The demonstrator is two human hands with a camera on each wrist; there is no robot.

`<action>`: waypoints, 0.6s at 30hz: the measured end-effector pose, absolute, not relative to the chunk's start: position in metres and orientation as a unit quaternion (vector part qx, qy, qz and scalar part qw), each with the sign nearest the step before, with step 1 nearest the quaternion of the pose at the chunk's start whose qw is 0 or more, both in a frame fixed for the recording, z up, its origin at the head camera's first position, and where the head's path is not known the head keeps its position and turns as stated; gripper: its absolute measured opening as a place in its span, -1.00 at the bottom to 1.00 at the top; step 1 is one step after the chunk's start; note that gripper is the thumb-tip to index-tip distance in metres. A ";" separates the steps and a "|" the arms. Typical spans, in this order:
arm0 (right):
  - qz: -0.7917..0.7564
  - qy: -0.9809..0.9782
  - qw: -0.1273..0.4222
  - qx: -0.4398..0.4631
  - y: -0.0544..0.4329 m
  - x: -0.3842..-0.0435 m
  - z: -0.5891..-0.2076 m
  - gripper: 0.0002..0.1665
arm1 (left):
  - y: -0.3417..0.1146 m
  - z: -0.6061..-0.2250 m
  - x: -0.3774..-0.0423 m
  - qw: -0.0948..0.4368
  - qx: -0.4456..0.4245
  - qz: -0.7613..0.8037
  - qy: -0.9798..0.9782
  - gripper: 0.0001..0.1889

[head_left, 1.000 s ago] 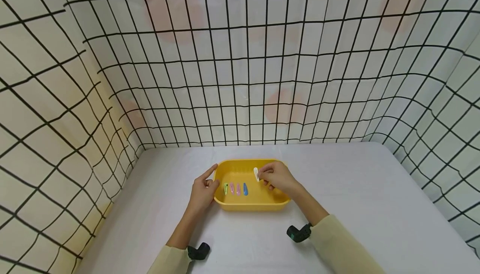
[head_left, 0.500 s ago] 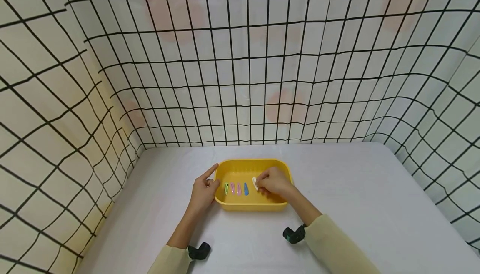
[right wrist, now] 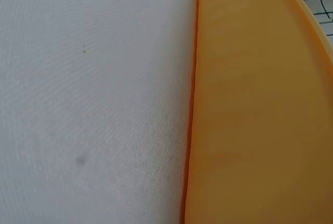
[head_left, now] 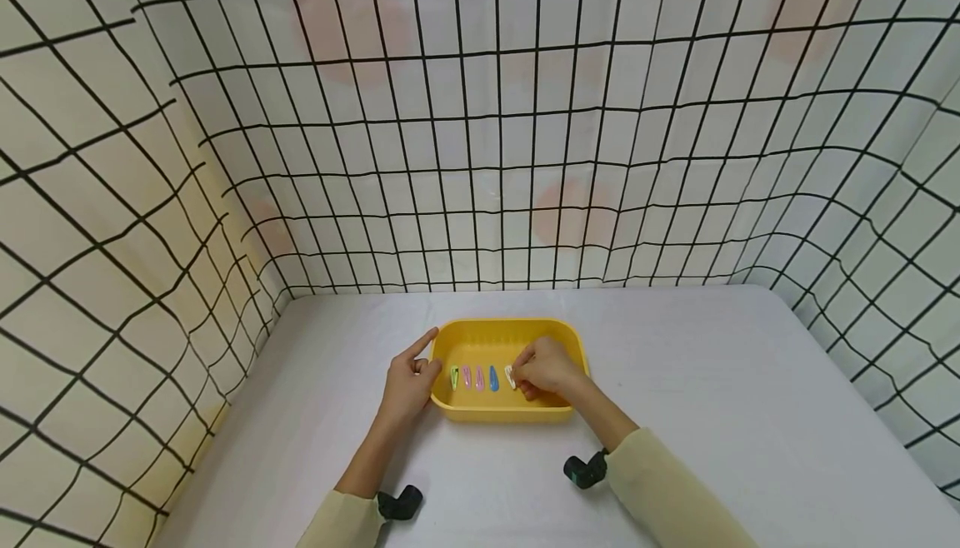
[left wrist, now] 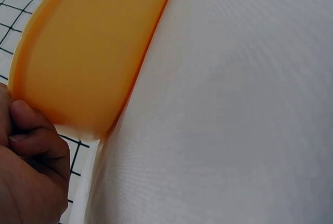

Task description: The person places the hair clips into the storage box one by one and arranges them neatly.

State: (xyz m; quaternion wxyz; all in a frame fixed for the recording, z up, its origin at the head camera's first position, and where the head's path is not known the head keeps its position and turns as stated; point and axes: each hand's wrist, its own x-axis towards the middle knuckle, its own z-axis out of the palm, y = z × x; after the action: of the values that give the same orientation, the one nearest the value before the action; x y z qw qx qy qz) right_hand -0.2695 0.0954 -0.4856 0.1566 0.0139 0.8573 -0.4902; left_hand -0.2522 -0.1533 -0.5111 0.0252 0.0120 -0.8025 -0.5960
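Note:
A yellow tray (head_left: 510, 416) stands on the white table. In it lie a green hair clip (head_left: 454, 378), two pink hair clips (head_left: 480, 379) and a blue hair clip (head_left: 493, 379), side by side in a row. My right hand (head_left: 549, 367) reaches into the tray and pinches a white hair clip (head_left: 510, 376) low over the floor, right of the blue one. At the tray's left rim, my left hand (head_left: 407, 386) grips the edge, its index finger stretched along the outside. The left wrist view shows the left hand (left wrist: 34, 156) against the tray wall; the right wrist view hides the right hand.
White cloth covers the table (head_left: 675, 381) around the tray. Behind and at both sides rise white walls with a black grid (head_left: 495, 156). A black camera (head_left: 401, 502) sits on the left wrist and another black camera (head_left: 585, 470) on the right.
The right hand has moved down and toward the near side with the white clip, bringing it level with the row of clips. The left hand stays on the rim.

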 end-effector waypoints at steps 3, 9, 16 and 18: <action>-0.485 0.860 0.159 0.018 0.094 -0.269 -0.485 -0.90 | -0.154 -0.511 -0.252 0.026 0.007 -0.594 -0.804 -0.40; -0.491 0.856 0.163 0.013 0.094 -0.270 -0.485 -0.88 | -0.154 -0.511 -0.253 0.023 0.012 -0.597 -0.802 -0.41; -0.499 0.854 0.147 0.003 0.098 -0.270 -0.485 -0.85 | -0.153 -0.512 -0.253 0.019 0.021 -0.598 -0.801 -0.41; -0.498 0.856 0.136 -0.006 0.100 -0.270 -0.482 -0.84 | -0.152 -0.512 -0.253 0.017 0.022 -0.596 -0.803 -0.41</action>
State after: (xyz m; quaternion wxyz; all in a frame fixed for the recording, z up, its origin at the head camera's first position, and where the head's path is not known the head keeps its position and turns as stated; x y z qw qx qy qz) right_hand -0.2696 0.0999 -0.4824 0.1358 -0.0058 0.8562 -0.4984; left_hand -0.2527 -0.1519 -0.5123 0.0168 0.0218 -0.8027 -0.5958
